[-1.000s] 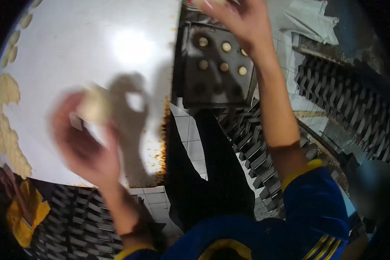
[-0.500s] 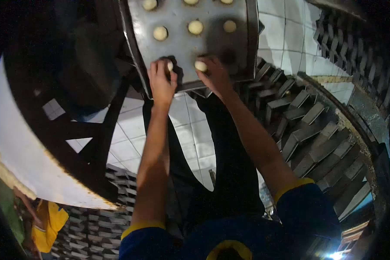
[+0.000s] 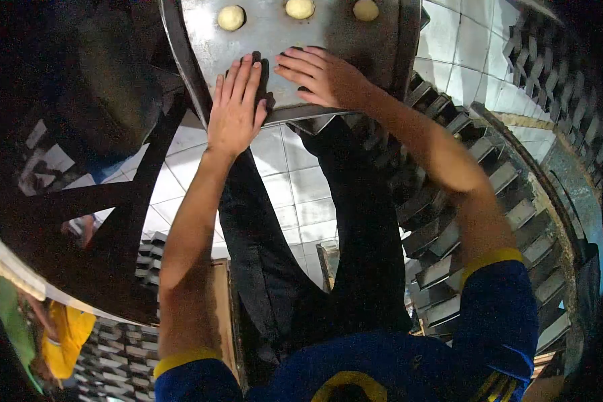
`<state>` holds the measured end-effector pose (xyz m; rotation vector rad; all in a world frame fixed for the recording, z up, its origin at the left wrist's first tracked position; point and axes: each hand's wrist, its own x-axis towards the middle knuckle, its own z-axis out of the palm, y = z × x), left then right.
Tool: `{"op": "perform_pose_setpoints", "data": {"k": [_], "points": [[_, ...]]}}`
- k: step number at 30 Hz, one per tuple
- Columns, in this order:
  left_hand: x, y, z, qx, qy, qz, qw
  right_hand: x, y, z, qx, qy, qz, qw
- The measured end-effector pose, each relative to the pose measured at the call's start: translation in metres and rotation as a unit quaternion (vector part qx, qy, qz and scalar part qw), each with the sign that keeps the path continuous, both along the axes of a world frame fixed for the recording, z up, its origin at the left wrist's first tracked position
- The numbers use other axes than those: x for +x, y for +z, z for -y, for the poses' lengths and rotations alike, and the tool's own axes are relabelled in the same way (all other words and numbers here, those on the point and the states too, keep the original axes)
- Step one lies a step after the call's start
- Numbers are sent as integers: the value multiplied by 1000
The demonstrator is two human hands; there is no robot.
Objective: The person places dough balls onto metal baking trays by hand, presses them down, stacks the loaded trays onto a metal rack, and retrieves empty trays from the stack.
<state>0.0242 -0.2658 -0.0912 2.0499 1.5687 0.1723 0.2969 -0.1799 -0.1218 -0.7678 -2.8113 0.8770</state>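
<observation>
A grey metal baking tray (image 3: 271,41) extends from the top edge, with a row of pale dough balls (image 3: 231,18) on it. My left hand (image 3: 234,110) lies over the near left part of the tray, palm down, its fingers stretched forward. To its right, my right hand (image 3: 328,79) is also palm down, its straight fingers pointing left across the tray. Both hands are open. Whatever lies beneath the palms is hidden; the two nearer dough balls seen before do not show.
Stacked dark metal pieces (image 3: 476,174) stand close on my right. On the left is a dark frame (image 3: 124,221) with a curved pale edge. White floor tiles (image 3: 275,167) show below the tray. Someone's yellow garment (image 3: 67,338) appears at lower left.
Both hands have gone from gripping a dough ball each to lying flat with fingers extended. The tray appears higher in view, with fewer dough balls showing.
</observation>
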Motion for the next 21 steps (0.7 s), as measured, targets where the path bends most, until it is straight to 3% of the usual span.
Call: {"op": "perform_pose_setpoints", "data": {"k": [1,7,11,14,16,17,19,21], "points": [[-1,-5,1,-13,-28,-2,1000,2,-5,-1,0,59,-8,998],[-11,-32,-5,-40,-97,-18,994,8,-26,-6,-5,142,57,988],[-10,-36,-6,-43,-127,-51,990,8,-29,-8,-4,138,32,990],[-10,-19,-6,-8,-80,-38,996,7,-13,-12,-44,94,-8,995],[-12,-8,-10,-3,-64,-30,997,9,-4,-15,-109,-40,-89,989],[-13,-5,-13,-6,-71,-27,997,12,-2,-16,-111,-41,-86,989],[-16,-12,-9,-9,-91,-35,995,20,-6,-15,-44,77,15,996],[-18,-22,-7,-21,-107,-36,993,22,-17,-8,-32,123,40,991]]}}
